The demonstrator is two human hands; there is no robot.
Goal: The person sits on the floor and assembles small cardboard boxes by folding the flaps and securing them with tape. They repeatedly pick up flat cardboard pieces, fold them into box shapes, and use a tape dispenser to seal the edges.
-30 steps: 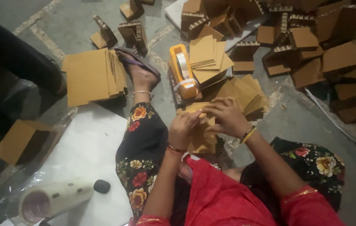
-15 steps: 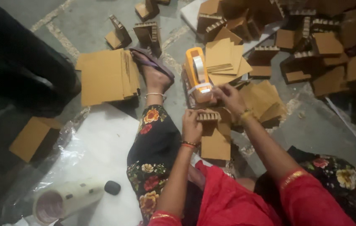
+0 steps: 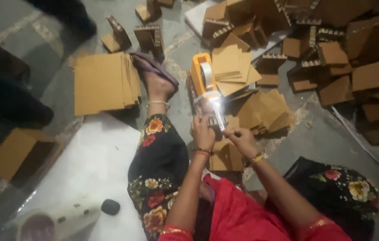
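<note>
Sitting on the floor (image 3: 55, 89) with legs out, a person works over a small pile of cardboard. Farthest to nine o'clock lies a lone cardboard square (image 3: 13, 151), and below it, toward seven o'clock, a white tape gun (image 3: 60, 218) rests on a white sheet (image 3: 91, 165). Up at eleven o'clock a flat stack of cardboard sheets (image 3: 102, 82) sits just beside the person's sandalled foot (image 3: 156, 82). Near the middle, the left hand (image 3: 202, 133) is closed around a small notched cardboard piece (image 3: 214, 121), its grip pinching the piece from the left. An orange tape dispenser (image 3: 202, 76) stands at twelve o'clock of that hand, and a shiny strip of clear tape (image 3: 217, 109) runs from it down to the piece. The right hand (image 3: 242, 140), at three o'clock of the left and almost touching it, has its grip pressed together on the lower end of the tape, thumb and forefinger meeting. Under both hands lie more cardboard squares (image 3: 227, 156). To two o'clock a fanned heap of cut cards (image 3: 265, 109) spreads out, and beyond it, filling the one-to-three o'clock corner, is a jumble of assembled cardboard dividers (image 3: 332, 58)
</note>
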